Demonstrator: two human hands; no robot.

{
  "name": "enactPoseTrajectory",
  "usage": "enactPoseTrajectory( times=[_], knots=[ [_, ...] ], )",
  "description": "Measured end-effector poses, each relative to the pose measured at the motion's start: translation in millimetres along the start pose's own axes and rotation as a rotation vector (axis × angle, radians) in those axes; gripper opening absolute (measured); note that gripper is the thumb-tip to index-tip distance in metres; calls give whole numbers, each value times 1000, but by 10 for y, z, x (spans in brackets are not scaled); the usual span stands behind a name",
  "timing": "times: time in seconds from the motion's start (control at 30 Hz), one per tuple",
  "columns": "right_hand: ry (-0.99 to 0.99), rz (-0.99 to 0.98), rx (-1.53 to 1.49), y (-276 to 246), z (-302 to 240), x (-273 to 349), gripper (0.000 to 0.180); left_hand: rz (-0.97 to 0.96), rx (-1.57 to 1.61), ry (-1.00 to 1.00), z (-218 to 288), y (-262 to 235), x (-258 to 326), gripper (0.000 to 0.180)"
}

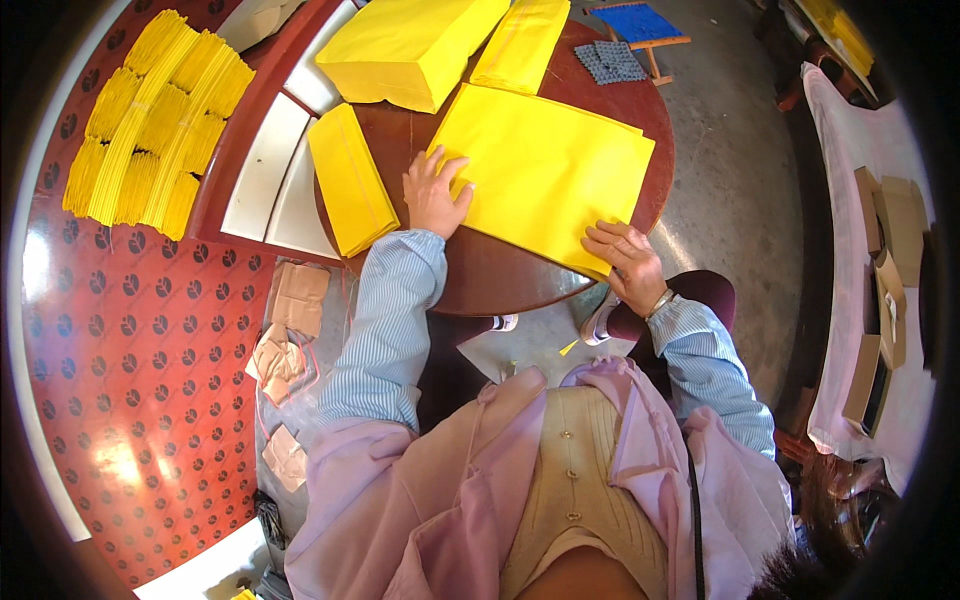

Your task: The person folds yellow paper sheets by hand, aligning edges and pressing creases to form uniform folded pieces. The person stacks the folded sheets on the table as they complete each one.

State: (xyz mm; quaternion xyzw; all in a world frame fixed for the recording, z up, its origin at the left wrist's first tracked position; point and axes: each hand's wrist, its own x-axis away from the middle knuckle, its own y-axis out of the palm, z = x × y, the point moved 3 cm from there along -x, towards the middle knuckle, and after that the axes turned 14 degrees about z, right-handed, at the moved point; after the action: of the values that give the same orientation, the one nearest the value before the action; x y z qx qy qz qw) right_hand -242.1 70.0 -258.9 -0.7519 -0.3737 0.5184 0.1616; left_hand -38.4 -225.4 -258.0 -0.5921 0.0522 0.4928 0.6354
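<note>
A stack of large yellow paper sheets (545, 170) lies on a round dark-red table (500, 275). My left hand (435, 192) rests flat on the sheets' near left corner, fingers spread. At the near right edge of the stack, my right hand (625, 255) presses down with bent fingers, pinching the top sheet's edge. Both sleeves are blue-striped.
A narrow yellow bundle (352, 180) lies left of the hands; a thick yellow stack (410, 50) and a folded pile (522, 45) sit at the table's far side. Yellow strip bundles (155, 120) lie on red patterned floor matting. Brown paper scraps (285, 340) lie below. A blue stool (635, 25) stands beyond.
</note>
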Motion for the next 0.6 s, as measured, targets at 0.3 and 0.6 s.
enactPoseTrajectory(
  times=[0.3,0.6],
  knots=[
    [-4,-41,-62,-365,445,14,44,-127,-64,89,524,-287,210,43],
    [0,-144,1,-446,449,-35,36,-489,482,98,755,-5,-70,37]
  ],
)
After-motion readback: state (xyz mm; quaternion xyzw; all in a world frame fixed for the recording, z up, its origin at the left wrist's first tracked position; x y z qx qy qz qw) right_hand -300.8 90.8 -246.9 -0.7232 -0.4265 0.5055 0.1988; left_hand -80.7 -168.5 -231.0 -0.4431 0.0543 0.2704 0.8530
